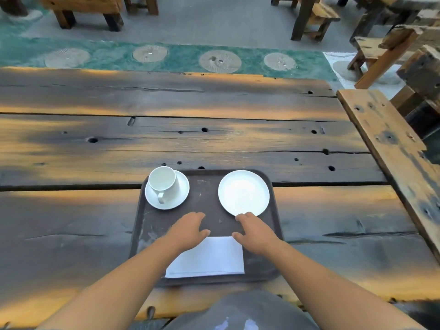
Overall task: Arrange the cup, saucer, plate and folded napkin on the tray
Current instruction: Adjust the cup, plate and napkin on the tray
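While gripping nothing, with fingers straight and loose, resting the left hand (188, 229) and right hand (253, 231) by the far corners of the folded napkin (209, 258) at the front of the tray (140, 222) on the surface (166, 139). Looking almost done: seeing the cup (164, 182) standing on the saucer (182, 194) at back left, the plate (244, 192) at back right, maybe just straightening the napkin. Counting one of each: cup, saucer, plate, napkin, tray.

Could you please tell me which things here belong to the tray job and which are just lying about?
Job: white ceramic cup, round white saucer, round white plate, folded white napkin, dark rectangular tray.
Lying about: weathered wooden plank table, rough wooden bench, wooden stools.
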Available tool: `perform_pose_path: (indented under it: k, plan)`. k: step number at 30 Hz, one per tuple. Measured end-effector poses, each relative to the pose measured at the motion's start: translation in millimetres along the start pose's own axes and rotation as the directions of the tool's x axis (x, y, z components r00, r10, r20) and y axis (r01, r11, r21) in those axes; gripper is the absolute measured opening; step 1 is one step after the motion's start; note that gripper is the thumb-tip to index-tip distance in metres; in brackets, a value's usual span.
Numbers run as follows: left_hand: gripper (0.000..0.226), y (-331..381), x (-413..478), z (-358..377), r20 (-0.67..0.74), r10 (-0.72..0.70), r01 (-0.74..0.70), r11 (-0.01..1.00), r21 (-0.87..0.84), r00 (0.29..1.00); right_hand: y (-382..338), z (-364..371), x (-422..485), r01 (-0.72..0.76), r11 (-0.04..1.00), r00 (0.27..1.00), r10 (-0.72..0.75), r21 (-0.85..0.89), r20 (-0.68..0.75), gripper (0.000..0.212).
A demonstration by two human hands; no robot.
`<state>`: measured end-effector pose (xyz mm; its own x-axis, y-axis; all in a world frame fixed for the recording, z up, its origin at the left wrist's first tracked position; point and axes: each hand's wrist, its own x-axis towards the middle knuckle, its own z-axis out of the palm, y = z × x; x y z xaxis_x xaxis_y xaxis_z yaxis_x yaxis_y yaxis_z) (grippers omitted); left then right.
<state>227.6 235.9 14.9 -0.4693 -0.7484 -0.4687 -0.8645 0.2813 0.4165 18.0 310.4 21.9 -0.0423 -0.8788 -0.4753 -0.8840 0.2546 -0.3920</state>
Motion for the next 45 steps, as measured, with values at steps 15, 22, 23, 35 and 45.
perform_pose_path:
  k: [15,22,23,35,45]
  plan:
    - [0.05,-39.1,-49.1,40.8,-0.017,0.008,-0.009,0.999,-0.048,1.0,-22.2,66.1,-23.1,0.08,0.996,0.994,-0.076,-0.045,0.083,0.051]
    - [0.047,-48.8,-72.6,65.2,-0.002,0.066,-0.066,0.996,0.057,0.998,-22.1,91.4,-37.3,0.103,0.988,0.994,-0.097,-0.117,0.055,0.06]
    - [0.048,-51.0,-75.8,68.9,0.005,0.068,-0.068,0.994,0.08,0.998,-21.7,95.5,-38.4,0.108,0.986,0.993,-0.102,-0.124,0.052,0.061]
    - [0.051,-60.4,-81.8,90.5,-0.034,0.072,-0.068,0.99,0.122,0.997,-11.7,116.2,-42.8,0.131,0.983,0.991,-0.129,-0.13,0.018,0.059]
    - [0.058,-63.3,-79.6,88.8,-0.059,0.077,-0.069,0.989,0.127,0.995,-13.8,110.7,-30.2,0.152,0.981,0.988,-0.151,-0.12,0.018,0.062]
